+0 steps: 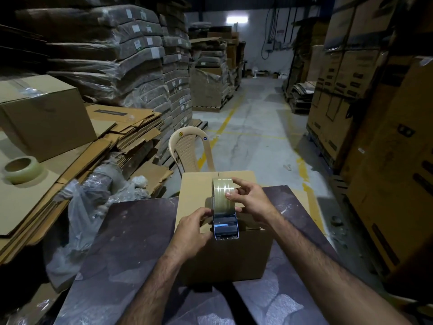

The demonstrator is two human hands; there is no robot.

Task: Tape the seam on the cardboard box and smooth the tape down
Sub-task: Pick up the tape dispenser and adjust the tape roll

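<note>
A closed cardboard box (199, 184) stands on a dark table (131, 231) in front of me, its top seam running away from me down the middle. A tape dispenser (225, 227) with a roll of clear tape (221, 191) stands upright over the near part of the seam. My left hand (192, 233) grips the dispenser's left side near its metal blade end. My right hand (248, 198) holds the roll from the right, thumb and fingers on its rim. The seam under the dispenser is hidden.
A beige plastic chair (187, 148) stands just behind the box. At left lie flattened cartons (131, 134), a sealed box (44, 113), a spare tape roll (22, 168) and crumpled plastic wrap (89, 202). Stacked cartons (384, 113) wall the right; an aisle (255, 127) runs ahead.
</note>
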